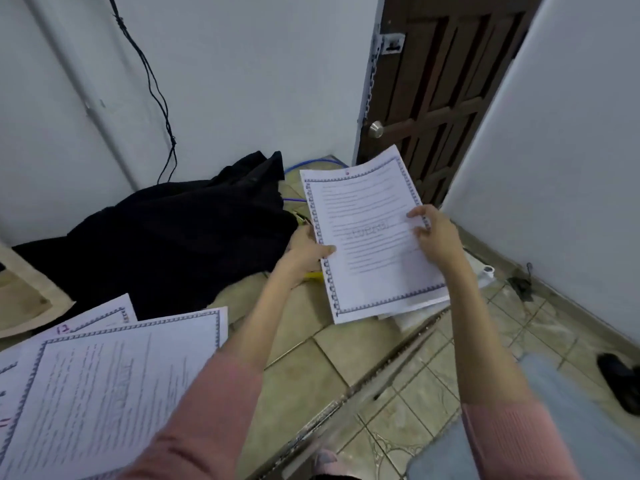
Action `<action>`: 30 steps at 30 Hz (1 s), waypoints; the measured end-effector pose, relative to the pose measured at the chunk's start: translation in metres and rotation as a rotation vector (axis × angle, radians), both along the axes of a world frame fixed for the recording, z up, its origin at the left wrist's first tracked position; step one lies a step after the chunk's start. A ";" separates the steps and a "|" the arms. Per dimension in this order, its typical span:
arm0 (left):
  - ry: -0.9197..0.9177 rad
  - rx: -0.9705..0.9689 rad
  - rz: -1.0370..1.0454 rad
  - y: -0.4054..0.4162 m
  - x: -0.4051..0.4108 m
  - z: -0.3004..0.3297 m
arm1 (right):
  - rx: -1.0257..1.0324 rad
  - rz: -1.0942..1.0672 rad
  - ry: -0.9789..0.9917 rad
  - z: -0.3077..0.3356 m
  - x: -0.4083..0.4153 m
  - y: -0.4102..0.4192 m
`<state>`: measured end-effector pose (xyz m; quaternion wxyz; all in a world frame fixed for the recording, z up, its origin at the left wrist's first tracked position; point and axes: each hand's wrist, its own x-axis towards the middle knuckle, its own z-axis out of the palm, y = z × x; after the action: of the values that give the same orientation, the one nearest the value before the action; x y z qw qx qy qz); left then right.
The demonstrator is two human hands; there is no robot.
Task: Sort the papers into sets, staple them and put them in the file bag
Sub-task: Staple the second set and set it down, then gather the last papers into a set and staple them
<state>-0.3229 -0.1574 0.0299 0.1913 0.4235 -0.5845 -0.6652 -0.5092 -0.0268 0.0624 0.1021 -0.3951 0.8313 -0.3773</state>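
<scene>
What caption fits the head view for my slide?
Both hands, left hand and right hand, hold a bordered paper set above the tiled floor.

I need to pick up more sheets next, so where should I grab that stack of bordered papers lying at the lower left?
Probably the papers' right edge, coming from the right with the left hand. That edge overhangs toward the tiled floor, so fingers can slide under and the thumb can pinch on top.

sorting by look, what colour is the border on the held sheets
Blue patterned border on the held sheets, clearest in the head view.
</scene>
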 end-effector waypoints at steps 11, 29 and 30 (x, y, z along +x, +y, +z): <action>-0.764 -0.798 -0.191 0.058 -0.078 -0.062 | 0.701 -0.003 0.306 -0.093 -0.041 -0.011; -0.640 -0.653 0.431 0.062 0.152 -0.058 | 0.118 0.684 0.432 -0.093 0.196 -0.077; -0.660 -0.606 0.524 0.065 0.189 -0.059 | 0.134 0.853 0.427 -0.095 0.230 -0.077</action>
<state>-0.1342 -0.0924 -0.0290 0.2709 0.6685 -0.6545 -0.2267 -0.2791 -0.1036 -0.0327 0.1002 -0.7622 0.6198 -0.1578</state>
